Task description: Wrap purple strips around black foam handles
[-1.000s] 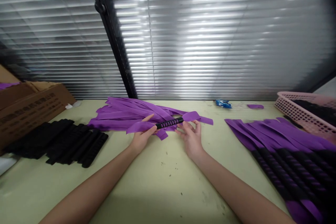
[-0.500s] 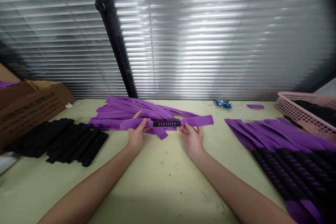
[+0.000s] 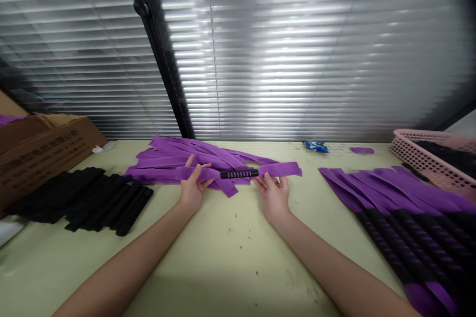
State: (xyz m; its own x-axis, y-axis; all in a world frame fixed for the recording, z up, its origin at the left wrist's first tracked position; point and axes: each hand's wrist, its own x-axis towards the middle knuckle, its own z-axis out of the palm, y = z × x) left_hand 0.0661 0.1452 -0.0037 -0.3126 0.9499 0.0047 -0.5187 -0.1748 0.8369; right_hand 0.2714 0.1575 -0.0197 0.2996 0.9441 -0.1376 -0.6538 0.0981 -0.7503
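Observation:
I hold a purple strap [image 3: 282,169] stretched level just above the table, threaded through a black ribbed sleeve [image 3: 238,174] at its middle. My left hand [image 3: 192,189] pinches the strap's left part, thumb on top. My right hand [image 3: 274,194] grips the strap just right of the sleeve, fingers under it. Behind the strap lies a loose heap of purple straps [image 3: 174,161].
Black ribbed sleeves [image 3: 87,200] lie in a pile at the left, beside a cardboard box [image 3: 40,151]. Finished straps with sleeves [image 3: 405,218] are laid in a row at the right. A pink basket [image 3: 420,151] stands far right. A blue packet [image 3: 316,146] lies by the blinds.
The strap has been pulled straight and level between both hands. The black sleeve, tilted a second ago, now sits horizontal near the strap's middle. My left hand slid left along the strap.

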